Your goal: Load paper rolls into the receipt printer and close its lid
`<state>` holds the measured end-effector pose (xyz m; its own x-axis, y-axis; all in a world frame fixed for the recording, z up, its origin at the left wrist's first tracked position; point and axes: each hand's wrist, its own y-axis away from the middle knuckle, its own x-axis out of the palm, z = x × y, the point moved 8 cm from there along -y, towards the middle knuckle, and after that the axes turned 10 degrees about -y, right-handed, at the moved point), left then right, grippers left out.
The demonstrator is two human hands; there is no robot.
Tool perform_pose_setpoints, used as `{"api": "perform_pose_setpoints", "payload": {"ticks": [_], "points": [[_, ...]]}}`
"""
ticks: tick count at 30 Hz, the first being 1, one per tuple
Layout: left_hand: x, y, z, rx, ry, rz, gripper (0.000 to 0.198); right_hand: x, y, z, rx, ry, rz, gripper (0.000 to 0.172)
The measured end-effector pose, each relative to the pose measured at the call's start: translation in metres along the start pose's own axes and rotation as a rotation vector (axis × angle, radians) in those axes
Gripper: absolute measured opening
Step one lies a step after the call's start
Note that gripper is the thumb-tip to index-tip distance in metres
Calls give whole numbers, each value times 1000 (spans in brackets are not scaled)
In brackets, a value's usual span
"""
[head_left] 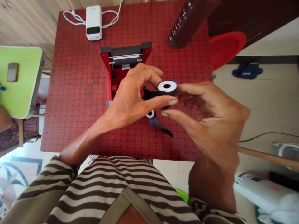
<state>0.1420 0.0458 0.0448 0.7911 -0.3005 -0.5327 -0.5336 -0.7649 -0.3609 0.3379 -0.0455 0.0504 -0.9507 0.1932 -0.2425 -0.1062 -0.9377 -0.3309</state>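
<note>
Above the table, a small roll with a white end face, dark hole and dark blue outside (167, 86) is held between my hands. The thumb and fingers of my left hand (132, 96) close around its left and lower side, where a loose dark strip (151, 93) hangs off it. My right hand (207, 115) has curled fingers against the roll's right side, its thumb apart below. On the table beneath, a second smaller roll (150, 114) lies with a dark tail unrolled. Behind my left hand stands a red device with a raised black lid (126, 51), partly hidden.
The table (74, 93) has a red patterned cover. A white power bank (94, 23) with a white cable lies at the back left, and a dark bottle (184, 25) at the back right. A red chair (226, 46) and a green table (21, 87) flank it.
</note>
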Motion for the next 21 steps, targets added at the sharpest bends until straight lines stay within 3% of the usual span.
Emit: {"api": "perform_pose_setpoints", "payload": {"ticks": [3,7,11,15,18,21], "points": [[7,0,-4,-22,15,-3,31,2,5,5,-29,26,-47,24],[9,1,-6,-23,-9,12,37,-3,4,-4,59,-20,-39,32],[-21,6,-2,13,-92,-101,55,-16,-14,-41,231,-1,3,25],[-58,26,11,-86,-136,-222,56,-1,-36,-97,403,24,221,17],[-69,43,17,-163,-183,-235,56,15,-45,-123,419,67,321,15],[-71,55,15,-170,-174,-253,55,28,-49,-132,328,196,383,12]]}}
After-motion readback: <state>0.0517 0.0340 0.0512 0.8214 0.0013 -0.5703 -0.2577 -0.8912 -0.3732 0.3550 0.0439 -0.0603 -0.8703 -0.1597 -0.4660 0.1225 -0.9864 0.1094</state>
